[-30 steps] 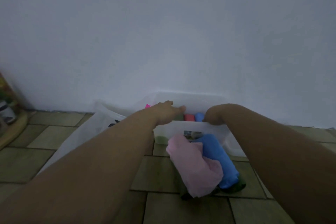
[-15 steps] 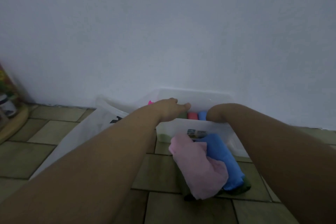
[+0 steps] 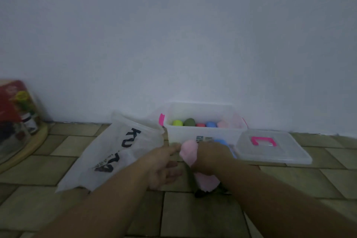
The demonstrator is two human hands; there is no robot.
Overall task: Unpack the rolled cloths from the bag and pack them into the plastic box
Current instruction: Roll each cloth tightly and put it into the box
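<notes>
Both hands have drawn back from the plastic box (image 3: 185,135) to the pink cloth (image 3: 189,152) lying before it. Left of the left hand (image 3: 164,167) lies the white bag (image 3: 116,152). That hand is relaxed, forefinger touching the pink cloth, which the right hand (image 3: 210,158) grasps from above. Just beyond both hands stands the box with rolled cloths (image 3: 190,121) inside; its lid (image 3: 270,153) lies right of the right hand.
</notes>
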